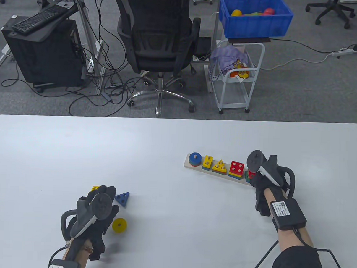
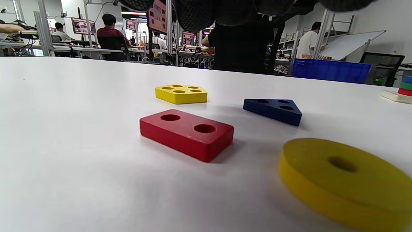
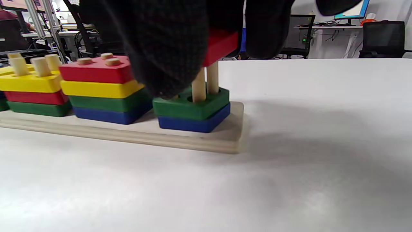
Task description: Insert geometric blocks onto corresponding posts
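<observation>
On the table's right lies the wooden post board (image 1: pixel 191 167), with stacks of blocks on it. My right hand (image 1: pixel 252 176) grips a red block (image 3: pixel 222 43) at the top of the end posts (image 3: pixel 206 80), above a green block (image 3: pixel 190 108) and a blue one (image 3: pixel 193 124). My left hand (image 1: pixel 105 190) hovers over the loose blocks with its fingers (image 2: pixel 225 11) holding nothing. Below it lie a red rectangle (image 2: pixel 186 133), a yellow five-hole block (image 2: pixel 181 92), a blue triangle (image 1: pixel 122 198) and a yellow disc (image 1: pixel 119 225). The table view hides the red rectangle under the hand.
The other posts carry stacks topped by a blue disc (image 1: pixel 194 159), a yellow rectangle (image 1: pixel 207 162), a yellow triangle (image 1: pixel 220 166) and a red square (image 1: pixel 236 168). An office chair (image 1: pixel 159 35) and a white cart (image 1: pixel 237 80) stand beyond the table's far edge.
</observation>
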Demonstrator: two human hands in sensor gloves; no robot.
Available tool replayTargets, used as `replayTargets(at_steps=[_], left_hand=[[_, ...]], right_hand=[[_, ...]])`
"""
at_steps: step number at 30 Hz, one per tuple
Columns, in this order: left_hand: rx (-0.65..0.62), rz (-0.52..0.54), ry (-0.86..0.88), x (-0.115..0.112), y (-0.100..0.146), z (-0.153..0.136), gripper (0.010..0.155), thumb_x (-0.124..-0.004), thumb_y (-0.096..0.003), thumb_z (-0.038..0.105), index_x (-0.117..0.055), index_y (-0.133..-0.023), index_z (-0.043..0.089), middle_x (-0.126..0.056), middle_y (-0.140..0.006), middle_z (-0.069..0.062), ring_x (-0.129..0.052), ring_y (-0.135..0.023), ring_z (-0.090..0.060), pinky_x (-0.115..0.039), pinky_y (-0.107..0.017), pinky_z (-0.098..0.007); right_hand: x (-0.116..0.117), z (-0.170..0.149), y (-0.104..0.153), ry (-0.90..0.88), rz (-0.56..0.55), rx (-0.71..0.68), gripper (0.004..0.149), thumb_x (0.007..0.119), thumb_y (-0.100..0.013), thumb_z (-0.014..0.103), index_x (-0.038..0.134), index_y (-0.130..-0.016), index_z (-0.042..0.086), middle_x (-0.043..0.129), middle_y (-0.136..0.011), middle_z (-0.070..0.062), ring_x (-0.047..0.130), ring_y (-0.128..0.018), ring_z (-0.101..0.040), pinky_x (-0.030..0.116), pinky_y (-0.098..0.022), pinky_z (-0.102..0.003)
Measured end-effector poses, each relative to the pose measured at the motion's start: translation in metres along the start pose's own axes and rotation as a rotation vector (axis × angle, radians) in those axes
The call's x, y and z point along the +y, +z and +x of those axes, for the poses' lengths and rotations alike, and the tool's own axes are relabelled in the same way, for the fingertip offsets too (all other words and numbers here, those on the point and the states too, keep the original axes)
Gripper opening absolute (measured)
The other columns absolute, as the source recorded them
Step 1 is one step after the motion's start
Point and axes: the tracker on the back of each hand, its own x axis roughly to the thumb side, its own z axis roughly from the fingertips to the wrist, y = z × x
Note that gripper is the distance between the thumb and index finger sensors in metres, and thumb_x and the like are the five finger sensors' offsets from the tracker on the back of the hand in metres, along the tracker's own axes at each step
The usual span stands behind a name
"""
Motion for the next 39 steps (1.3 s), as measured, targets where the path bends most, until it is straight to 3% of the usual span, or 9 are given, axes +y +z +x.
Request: replayTargets(at_steps=[8, 12, 16, 25, 31, 35, 37, 39], left_hand=[[0.008, -0.036, -0.009, -0.005, -0.002, 0.000, 0.068, -0.068, -0.0418, 0.059, -0.049, -0.105, 0.044, -0.048, -0.119, 0.012, -0.057, -0.114, -0.019, -0.047, -0.082, -0.055], [0.009, -0.044, -0.008, -0.005, -0.002, 0.000, 0.068, -0.068, -0.0417, 0.059, -0.049, -0.105, 0.044, -0.048, -0.120, 0.011, -0.056, -0.114, -0.019, -0.047, -0.082, -0.055], [-0.012, -0.058, 0.011, -0.002, 0.000, 0.002, 0.068, -0.070, -0.0415, 0.058, -0.049, -0.105, 0.045, -0.048, -0.119, 0.012, -0.057, -0.114, -0.018, -0.049, -0.082, -0.054], [-0.046, -0.087, 0.015, 0.011, 0.007, 0.007, 0.070, -0.078, -0.0388, 0.056, -0.055, -0.103, 0.043, -0.059, -0.115, 0.012, -0.074, -0.103, -0.015, -0.060, -0.079, -0.047], [-0.118, -0.200, -0.136, -0.007, 0.011, 0.030, 0.071, -0.083, -0.0353, 0.056, -0.061, -0.101, 0.043, -0.067, -0.111, 0.012, -0.079, -0.099, -0.013, -0.063, -0.077, -0.045], [-0.116, -0.241, -0.271, -0.019, 0.012, 0.040, 0.069, -0.087, -0.0343, 0.053, -0.065, -0.099, 0.045, -0.071, -0.110, 0.015, -0.082, -0.098, -0.011, -0.063, -0.078, -0.045], [-0.116, -0.244, -0.340, -0.025, 0.013, 0.045, 0.070, -0.088, -0.0338, 0.052, -0.065, -0.099, 0.044, -0.071, -0.110, 0.014, -0.083, -0.099, -0.011, -0.062, -0.078, -0.044], [-0.109, -0.224, -0.408, -0.030, 0.014, 0.050, 0.069, -0.089, -0.0336, 0.050, -0.066, -0.098, 0.044, -0.072, -0.110, 0.013, -0.083, -0.098, -0.012, -0.062, -0.078, -0.044]], right_hand=[[0.005, 0.004, -0.005, 0.022, 0.000, 0.021, 0.070, 0.095, -0.035, 0.030, 0.063, -0.098, 0.029, 0.069, -0.103, -0.005, 0.073, -0.093, -0.039, 0.048, -0.070, -0.073], [0.013, 0.005, -0.006, 0.035, 0.029, 0.010, 0.075, 0.093, -0.037, 0.031, 0.056, -0.102, 0.027, 0.061, -0.107, -0.008, 0.069, -0.096, -0.039, 0.048, -0.071, -0.072], [0.011, -0.001, 0.005, -0.011, -0.030, -0.010, 0.076, 0.092, -0.037, 0.032, 0.054, -0.103, 0.024, 0.057, -0.110, -0.011, 0.065, -0.098, -0.042, 0.048, -0.070, -0.072], [0.005, 0.005, 0.088, -0.076, -0.087, -0.296, 0.071, 0.087, -0.039, 0.038, 0.059, -0.102, 0.020, 0.062, -0.106, -0.016, 0.071, -0.093, -0.044, 0.056, -0.064, -0.072], [0.012, 0.028, 0.154, -0.039, -0.096, -0.481, 0.069, 0.084, -0.041, 0.042, 0.059, -0.102, 0.020, 0.064, -0.106, -0.016, 0.074, -0.091, -0.043, 0.058, -0.063, -0.071], [0.027, 0.029, 0.169, -0.061, -0.140, -0.488, 0.068, 0.084, -0.041, 0.041, 0.061, -0.101, 0.020, 0.067, -0.105, -0.016, 0.076, -0.090, -0.044, 0.059, -0.062, -0.071], [0.031, 0.026, 0.168, 0.002, -0.074, -0.495, 0.068, 0.083, -0.042, 0.042, 0.060, -0.101, 0.021, 0.064, -0.106, -0.015, 0.075, -0.091, -0.043, 0.059, -0.063, -0.071], [0.033, 0.024, 0.167, -0.031, -0.084, -0.485, 0.066, 0.083, -0.042, 0.041, 0.061, -0.101, 0.020, 0.066, -0.105, -0.016, 0.076, -0.090, -0.043, 0.059, -0.062, -0.071]])
